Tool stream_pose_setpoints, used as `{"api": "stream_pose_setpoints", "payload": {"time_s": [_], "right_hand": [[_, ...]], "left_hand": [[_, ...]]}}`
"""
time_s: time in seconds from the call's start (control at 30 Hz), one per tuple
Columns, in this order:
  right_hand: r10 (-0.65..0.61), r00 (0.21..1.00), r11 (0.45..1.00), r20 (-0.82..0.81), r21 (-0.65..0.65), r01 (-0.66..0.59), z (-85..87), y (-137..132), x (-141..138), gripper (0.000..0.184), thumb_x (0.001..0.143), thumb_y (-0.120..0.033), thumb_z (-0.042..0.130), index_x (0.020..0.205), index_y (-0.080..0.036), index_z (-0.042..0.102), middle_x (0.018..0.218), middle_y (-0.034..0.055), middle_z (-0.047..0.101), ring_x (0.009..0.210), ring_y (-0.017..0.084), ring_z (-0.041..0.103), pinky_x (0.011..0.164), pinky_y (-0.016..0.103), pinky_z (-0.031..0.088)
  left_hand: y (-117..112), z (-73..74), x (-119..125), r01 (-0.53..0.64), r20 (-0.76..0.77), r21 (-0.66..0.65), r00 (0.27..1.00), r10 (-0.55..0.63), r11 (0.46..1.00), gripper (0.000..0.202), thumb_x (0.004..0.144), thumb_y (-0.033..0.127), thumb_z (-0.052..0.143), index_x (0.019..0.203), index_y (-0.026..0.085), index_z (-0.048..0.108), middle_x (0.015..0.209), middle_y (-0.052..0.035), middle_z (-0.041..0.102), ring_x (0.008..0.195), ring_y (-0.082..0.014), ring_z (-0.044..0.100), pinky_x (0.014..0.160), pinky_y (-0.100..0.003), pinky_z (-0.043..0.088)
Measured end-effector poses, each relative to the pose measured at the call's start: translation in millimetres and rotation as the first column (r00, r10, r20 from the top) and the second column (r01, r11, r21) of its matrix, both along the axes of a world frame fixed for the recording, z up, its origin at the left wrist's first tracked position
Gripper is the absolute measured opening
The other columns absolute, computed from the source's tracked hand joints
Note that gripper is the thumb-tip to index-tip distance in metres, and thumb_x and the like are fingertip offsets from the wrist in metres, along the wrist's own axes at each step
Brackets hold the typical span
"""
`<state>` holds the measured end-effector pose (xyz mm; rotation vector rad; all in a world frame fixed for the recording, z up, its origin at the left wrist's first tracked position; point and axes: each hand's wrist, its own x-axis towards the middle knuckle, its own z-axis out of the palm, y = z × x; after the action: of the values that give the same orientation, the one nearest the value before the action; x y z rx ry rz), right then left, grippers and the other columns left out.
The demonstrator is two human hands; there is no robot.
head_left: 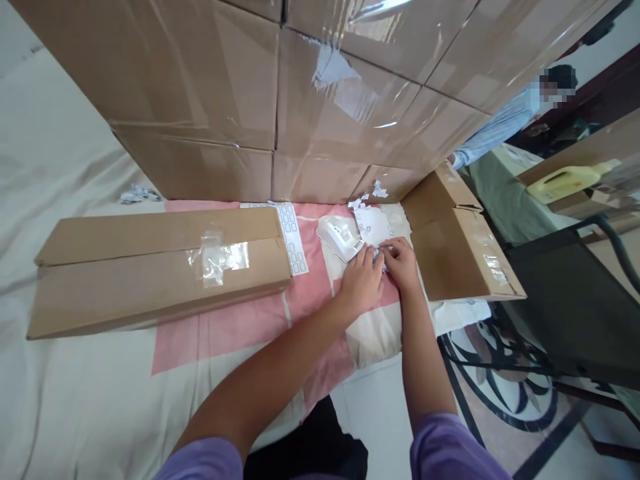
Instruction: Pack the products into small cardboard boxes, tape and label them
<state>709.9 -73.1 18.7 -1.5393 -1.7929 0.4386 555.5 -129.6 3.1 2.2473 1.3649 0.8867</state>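
Note:
My left hand (363, 280) and my right hand (401, 263) meet over the pink and white cloth. Their curled fingertips are closed around a small whitish piece, mostly hidden between them. Just beyond my left fingers lies a white plastic device (341, 237) with a slot near its front. A white paper sheet (373, 225) with torn edges is past my fingertips, beside small paper scraps (380, 190). Farther left, a sheet printed with rows of small boxes (296, 243) is partly covered by a long carton.
The long taped carton (150, 267) lies on the left. An open cardboard box (445, 253) stands close on the right. Stacked, taped cartons (200, 87) form a wall behind. A dark chair (570, 300), a yellow jug (570, 182) and a person (505, 123) are farther right.

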Motion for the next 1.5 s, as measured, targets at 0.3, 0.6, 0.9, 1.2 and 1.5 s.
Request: {"api": "stream_pose_setpoints", "payload": {"time_s": [0.3, 0.6, 0.9, 1.2, 1.5], "right_hand": [[-0.157, 0.913, 0.968, -0.376, 0.124, 0.218, 16.4, -10, -8, 0.018, 0.090, -0.041, 0.049, 0.098, -0.026, 0.044, 0.088, -0.0027, 0.053, 0.059, 0.011, 0.044, 0.058, 0.026, 0.039], [0.056, 0.527, 0.998, -0.848, 0.035, -0.050, 71.9, -17, -69, 0.030, 0.079, -0.040, 0.067, 0.092, -0.029, 0.042, 0.091, -0.0057, 0.055, 0.051, 0.007, 0.041, 0.050, 0.024, 0.038], [0.243, 0.562, 0.918, -0.791, 0.000, -0.397, 50.5, -32, -160, 0.038, 0.085, -0.051, 0.073, 0.093, -0.027, 0.045, 0.059, -0.0106, 0.040, 0.045, 0.009, 0.030, 0.047, 0.023, 0.024], [0.462, 0.325, 0.519, -0.825, -0.046, -0.854, 15.7, -64, -200, 0.029, 0.092, -0.045, 0.069, 0.097, -0.020, 0.056, 0.061, -0.0082, 0.052, 0.054, 0.009, 0.043, 0.054, 0.021, 0.032], [0.293, 0.292, 0.508, -0.910, -0.110, -0.854, 25.6, -70, -202, 0.023, 0.081, -0.037, 0.072, 0.085, -0.019, 0.058, 0.044, -0.0095, 0.052, 0.038, 0.007, 0.037, 0.041, 0.018, 0.025]], "left_hand": [[1, 1.3, -2, 0.003, 0.040, -0.004, 0.999, -0.002, 1.000, 0.054, 0.090, 0.018, 0.057, 0.141, 0.006, 0.048, 0.154, -0.0261, 0.046, 0.150, -0.0391, 0.037, 0.121, -0.051, 0.038], [-9, 36.3, -26, -0.138, 0.439, 0.042, 0.892, 0.106, 0.989, 0.028, 0.095, 0.014, 0.045, 0.120, 0.018, 0.055, 0.153, -0.0176, 0.048, 0.137, -0.0217, 0.055, 0.107, -0.034, 0.055], [-71, 123.9, -177, -0.242, 0.245, 0.643, 0.964, 0.104, 0.727, 0.014, 0.093, 0.019, 0.054, 0.103, 0.026, 0.061, 0.104, -0.0035, 0.069, 0.095, -0.0194, 0.067, 0.084, -0.035, 0.053], [-70, 140.2, -356, -0.644, -0.254, -0.122, 0.755, 0.604, 0.755, 0.044, 0.097, 0.058, 0.043, 0.118, 0.026, 0.065, 0.130, -0.0077, 0.067, 0.127, -0.0327, 0.055, 0.114, -0.053, 0.039], [-68, 140.8, -323, -0.610, -0.361, -0.102, 0.758, 0.542, 0.786, 0.044, 0.098, 0.058, 0.042, 0.118, 0.031, 0.069, 0.126, -0.0055, 0.071, 0.126, -0.0351, 0.053, 0.113, -0.058, 0.034]]}}
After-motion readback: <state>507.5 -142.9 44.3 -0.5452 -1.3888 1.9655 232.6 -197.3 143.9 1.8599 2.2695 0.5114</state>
